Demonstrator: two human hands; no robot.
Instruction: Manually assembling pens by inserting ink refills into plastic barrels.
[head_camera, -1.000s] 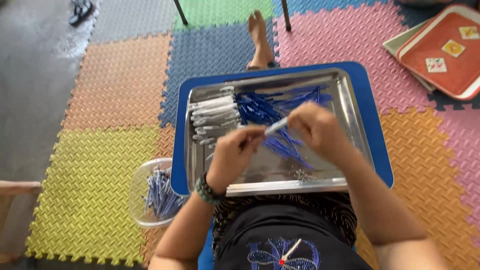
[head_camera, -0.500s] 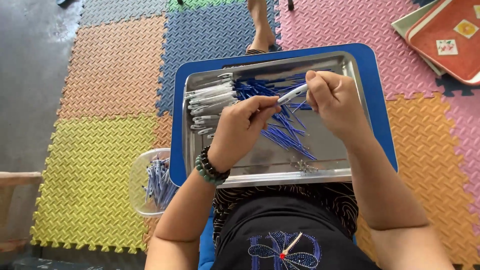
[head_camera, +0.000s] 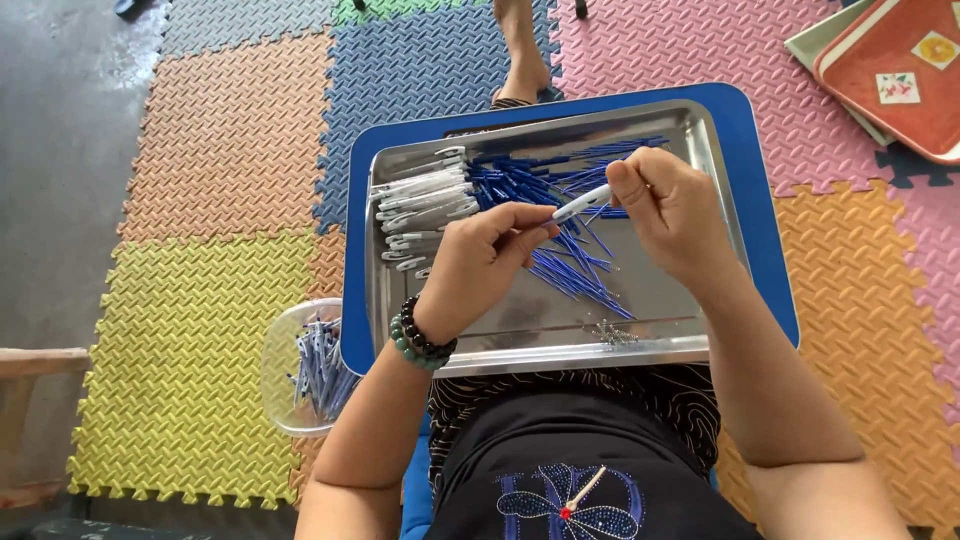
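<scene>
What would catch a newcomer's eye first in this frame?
Both hands meet over the steel tray: the left hand and right hand pinch a white pen barrel between them. Beneath lie blue refills, with white barrels stacked at the tray's left end. Bright foam mats surround it.

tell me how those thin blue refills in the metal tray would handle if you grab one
The blue refills are long and very thin, so probably light and a bit bendy. Being round, they would likely roll or slide on the smooth steel tray. Lying in a tangled heap, one pinch might lift several.
</scene>
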